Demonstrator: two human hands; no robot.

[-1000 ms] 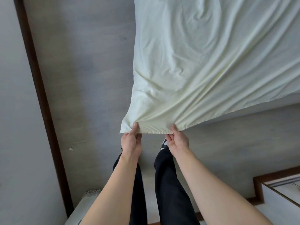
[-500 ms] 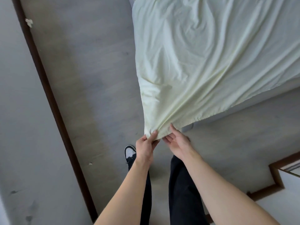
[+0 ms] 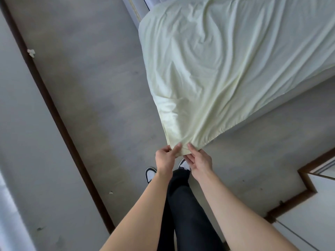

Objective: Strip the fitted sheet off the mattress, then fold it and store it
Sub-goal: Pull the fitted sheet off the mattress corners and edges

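Underfoot, floor (image 3: 94, 84): a grey, matt surface with a faint wood-like grain is seen running from the top of the view down past the feet.
Fitted sheet (image 3: 226, 66): a pale yellowish-cream, soft woven cloth is spread over the upper right of the view; it is creased in loose swirls higher up and drawn into long straight folds that narrow to one gathered corner at the hands. A stitched, slightly puckered hem is seen along its lower right edge. What lies beneath the cloth is hidden.
Wall (image 3: 16, 134): a plain pale surface is seen at the left, bounded by a dark brown skirting strip (image 3: 54, 113) that runs diagonally.
Trousers (image 3: 188, 214): black, smooth fabric is seen between the forearms.
Left hand (image 3: 165, 160): the gathered corner is pinched between thumb and curled fingers.
Right hand (image 3: 199, 161): the same corner is held just beside the left hand, thumb on top and fingers beneath the hem.
Shoes (image 3: 150, 173): white toes with black trim are partly hidden by the hands.
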